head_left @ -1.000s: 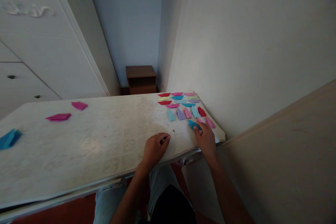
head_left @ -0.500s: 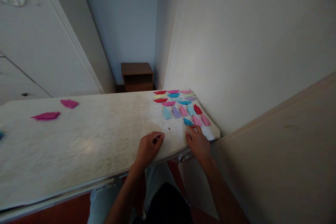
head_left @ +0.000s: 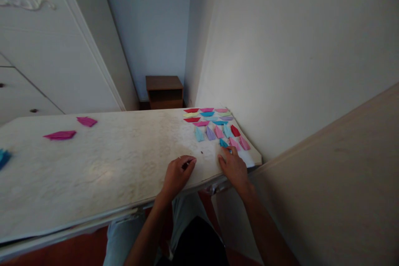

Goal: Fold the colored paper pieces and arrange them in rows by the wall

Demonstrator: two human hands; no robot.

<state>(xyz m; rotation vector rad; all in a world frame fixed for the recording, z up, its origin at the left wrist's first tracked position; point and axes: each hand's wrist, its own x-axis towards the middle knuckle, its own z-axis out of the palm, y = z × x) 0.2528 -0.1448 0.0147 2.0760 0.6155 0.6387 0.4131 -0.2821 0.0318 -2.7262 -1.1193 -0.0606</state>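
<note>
My right hand (head_left: 234, 166) is at the near end of a blue folded paper piece (head_left: 223, 142), its fingertips touching the paper and its thumb apart from the forefinger. Beside that piece lie a pink folded paper (head_left: 234, 144) and another pink one (head_left: 245, 143). Left of it, my left hand (head_left: 179, 174) rests on the tabletop (head_left: 134, 153), fingers curled and thumb close to the forefinger; nothing shows in it. Beyond the hands, several folded papers lie in rows, among them a purple piece (head_left: 210, 133), a light blue piece (head_left: 199, 134) and a red piece (head_left: 235, 130).
Two magenta folded papers, one nearer (head_left: 60, 135) and one farther (head_left: 87, 121), lie on the left part of the table. A blue paper (head_left: 4, 158) is at the left edge. A wall (head_left: 280, 70) borders the right end; a brown cabinet (head_left: 164, 83) stands beyond.
The blue folded paper under my right fingertips has turned to point more away from me. My right hand shifted slightly left; my left hand stayed nearly still. The view swung slightly left.
</note>
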